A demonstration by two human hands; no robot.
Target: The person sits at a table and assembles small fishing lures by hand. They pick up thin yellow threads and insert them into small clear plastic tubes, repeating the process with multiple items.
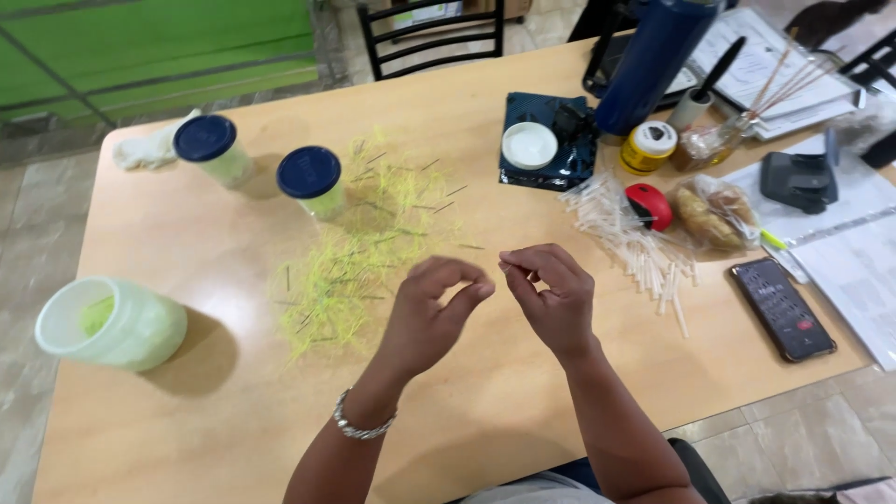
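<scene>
Left hand [434, 313] and right hand [551, 294], frame centre: both grips pinched closed, nearly touching; whatever they hold is too thin to make out. Yellow-green fibre pile [359, 247] on desk [187, 420] just left. Blue bottle [653, 61] cut off at top.

Looks to us like a small office or shop back room doubling as a craft bench. We see a pale wooden table [205, 252] on a tiled floor [803, 429], white printed paper sheets [854, 257], a dark grey hole punch [798, 179], and a black metal chair [434, 33].
</scene>
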